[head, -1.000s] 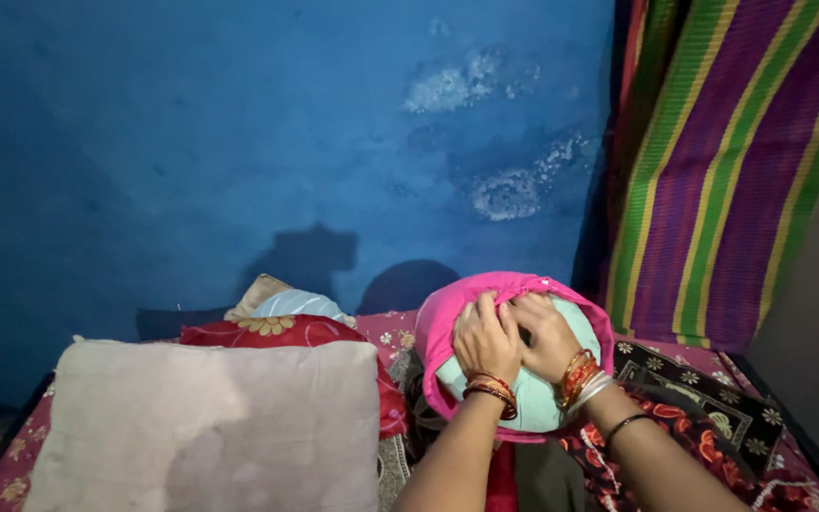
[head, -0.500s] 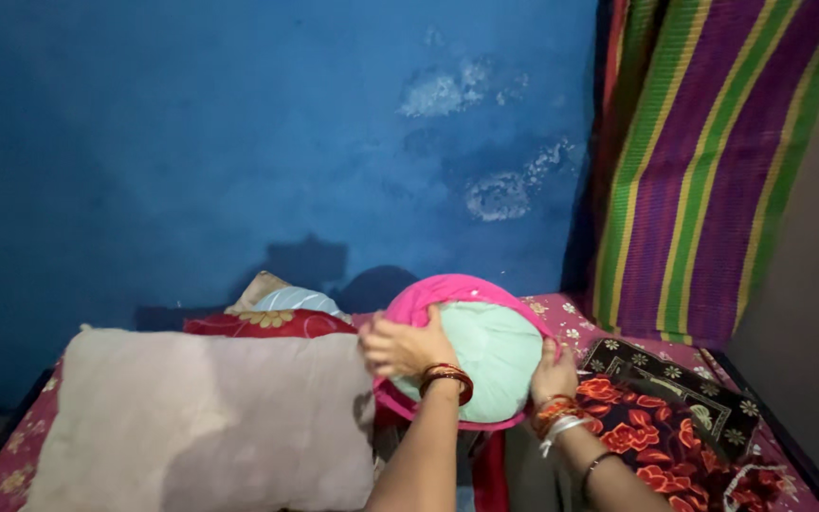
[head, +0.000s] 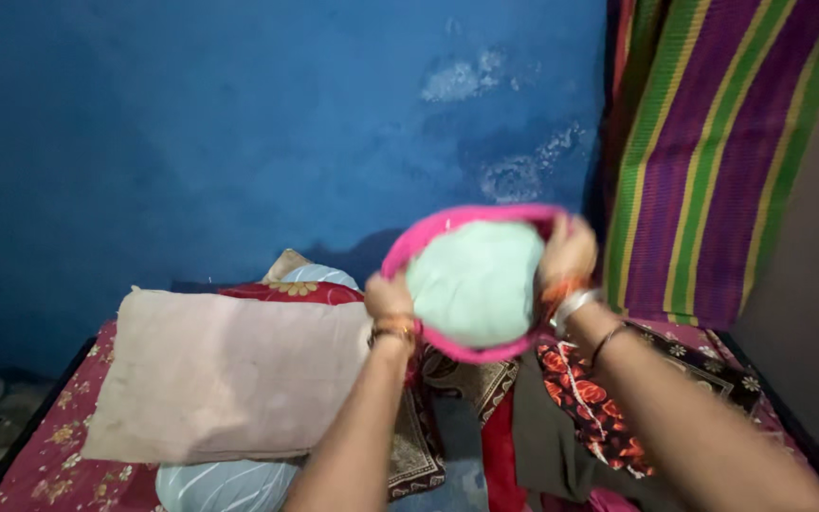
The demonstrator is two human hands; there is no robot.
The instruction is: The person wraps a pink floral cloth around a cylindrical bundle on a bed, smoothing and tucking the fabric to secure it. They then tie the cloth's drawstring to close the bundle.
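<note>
I hold up a pale green cushion point(head: 474, 281) partly inside a bright pink cover point(head: 457, 221) in front of the blue wall. My left hand point(head: 389, 300) grips the pink cover's lower left edge. My right hand point(head: 569, 252) grips its upper right edge. Both wrists wear bangles. The pink rim rings the green cushion, which bulges out toward me.
A beige pillow point(head: 225, 370) lies on the bed at the left, over a red floral sheet point(head: 45, 455). A light blue striped pillow point(head: 225, 485) sits below it. Dark patterned cloths point(head: 599, 408) lie under my right arm. A striped purple-green curtain point(head: 713, 152) hangs at right.
My hands moved apart to opposite edges of the pink cover, and the cushion rose higher and tilted. The view shifted closer to the bed.
</note>
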